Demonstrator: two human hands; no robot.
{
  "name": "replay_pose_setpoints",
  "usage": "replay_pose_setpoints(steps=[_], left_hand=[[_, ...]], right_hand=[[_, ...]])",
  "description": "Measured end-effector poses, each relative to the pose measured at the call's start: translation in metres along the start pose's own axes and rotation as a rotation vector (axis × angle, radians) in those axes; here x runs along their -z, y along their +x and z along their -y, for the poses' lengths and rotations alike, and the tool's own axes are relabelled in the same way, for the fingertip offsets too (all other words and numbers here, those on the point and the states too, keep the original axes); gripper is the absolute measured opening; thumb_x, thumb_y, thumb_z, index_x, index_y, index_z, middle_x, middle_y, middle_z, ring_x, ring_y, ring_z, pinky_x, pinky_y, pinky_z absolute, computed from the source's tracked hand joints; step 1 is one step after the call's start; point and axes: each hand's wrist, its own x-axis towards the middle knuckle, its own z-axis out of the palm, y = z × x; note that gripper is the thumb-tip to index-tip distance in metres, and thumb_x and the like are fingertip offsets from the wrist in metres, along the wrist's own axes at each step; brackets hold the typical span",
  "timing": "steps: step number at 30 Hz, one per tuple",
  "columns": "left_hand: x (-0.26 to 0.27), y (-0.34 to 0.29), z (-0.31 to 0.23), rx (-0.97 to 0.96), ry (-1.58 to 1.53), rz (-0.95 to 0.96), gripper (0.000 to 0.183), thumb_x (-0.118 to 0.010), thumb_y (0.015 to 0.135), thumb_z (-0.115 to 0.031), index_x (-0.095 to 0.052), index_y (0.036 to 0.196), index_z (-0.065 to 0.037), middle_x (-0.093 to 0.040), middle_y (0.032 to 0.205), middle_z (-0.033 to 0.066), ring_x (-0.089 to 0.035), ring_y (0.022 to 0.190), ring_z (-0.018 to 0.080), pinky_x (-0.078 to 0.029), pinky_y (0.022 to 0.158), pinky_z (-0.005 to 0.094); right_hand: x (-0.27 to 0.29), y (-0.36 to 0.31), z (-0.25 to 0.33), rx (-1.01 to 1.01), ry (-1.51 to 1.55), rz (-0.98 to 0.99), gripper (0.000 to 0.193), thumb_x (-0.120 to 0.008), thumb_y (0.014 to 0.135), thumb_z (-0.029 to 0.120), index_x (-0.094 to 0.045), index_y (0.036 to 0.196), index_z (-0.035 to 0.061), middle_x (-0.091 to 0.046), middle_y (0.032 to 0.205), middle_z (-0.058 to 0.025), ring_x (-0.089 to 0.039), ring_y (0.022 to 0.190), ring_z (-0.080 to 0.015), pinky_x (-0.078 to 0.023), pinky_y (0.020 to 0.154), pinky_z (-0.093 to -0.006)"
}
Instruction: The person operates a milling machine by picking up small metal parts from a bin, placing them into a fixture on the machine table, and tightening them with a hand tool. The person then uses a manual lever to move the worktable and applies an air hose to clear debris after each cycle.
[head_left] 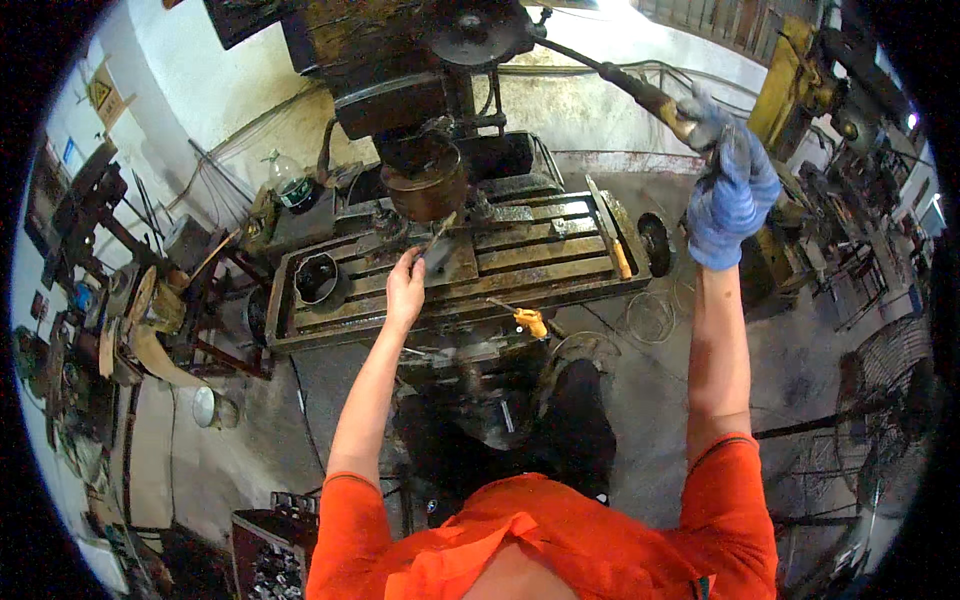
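My gloved right hand (733, 190) is raised at the far right, its fingers wrapped round the lever (640, 92) of a large dark drilling-type machine (390, 60). Bare, my left hand (405, 290) pinches a slim dark tool with a yellowish tip (443, 232); its exact kind is too blurred to tell. That tip points up toward a brown, round metal workpiece (425, 185), which sits under the machine head on the slotted machine table (540, 250). The workpiece's upper side is partly hidden by the head.
A black round container (318, 282) stands on the table's left end. At its right lies a long tool with a yellow handle (618, 255); a yellow-handled tool (530, 322) is at the front edge. A clear bottle (288, 182) stands behind left, a bucket (212, 408) on the floor.
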Motion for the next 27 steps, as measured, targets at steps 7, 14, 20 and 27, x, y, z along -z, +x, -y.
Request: replay_pose_setpoints(steps=[7, 14, 20, 27], left_hand=[[-0.005, 0.005, 0.004, 0.008, -0.066, 0.015, 0.032, -0.046, 0.089, -0.016, -0.051, 0.113, 0.005, -0.06, 0.1, 0.0148, -0.055, 0.087, 0.0177, -0.042, 0.079, 0.0284], [-0.006, 0.009, -0.006, 0.057, 0.022, -0.101, 0.028, -0.046, 0.088, -0.015, -0.053, 0.11, 0.002, -0.06, 0.099, 0.0193, -0.058, 0.093, 0.0287, -0.044, 0.08, 0.0341], [0.011, 0.006, -0.014, 0.151, 0.001, -0.129, 0.025, -0.047, 0.086, -0.013, -0.056, 0.107, -0.001, -0.06, 0.099, 0.0203, -0.058, 0.094, 0.0319, -0.044, 0.079, 0.0359], [0.085, -0.024, -0.007, -0.121, 0.44, -0.201, 0.025, -0.05, 0.085, -0.013, -0.054, 0.108, -0.003, -0.059, 0.096, 0.0196, -0.059, 0.084, 0.0315, -0.046, 0.074, 0.0368]], right_hand=[[0.009, 0.032, -0.017, 0.055, 0.077, 0.07, 0.024, -0.062, 0.079, 0.012, -0.063, 0.099, -0.0015, -0.065, 0.091, -0.0092, -0.059, 0.085, -0.0153, -0.046, 0.081, -0.0298], [0.0, 0.096, -0.016, 0.199, 0.008, 0.182, 0.022, -0.055, 0.081, 0.014, -0.061, 0.092, -0.0039, -0.061, 0.086, -0.0095, -0.056, 0.077, -0.0156, -0.042, 0.072, -0.0261], [-0.023, 0.128, -0.003, 0.233, -0.173, 0.271, 0.029, -0.053, 0.082, 0.027, -0.062, 0.072, 0.0021, -0.058, 0.063, -0.0018, -0.052, 0.059, -0.0094, -0.039, 0.056, -0.0227], [-0.003, 0.05, 0.0, -0.099, -0.342, 0.029, 0.038, -0.061, 0.081, 0.017, -0.055, 0.114, -0.0008, -0.057, 0.112, -0.0127, -0.053, 0.104, -0.0184, -0.039, 0.09, -0.0241]])
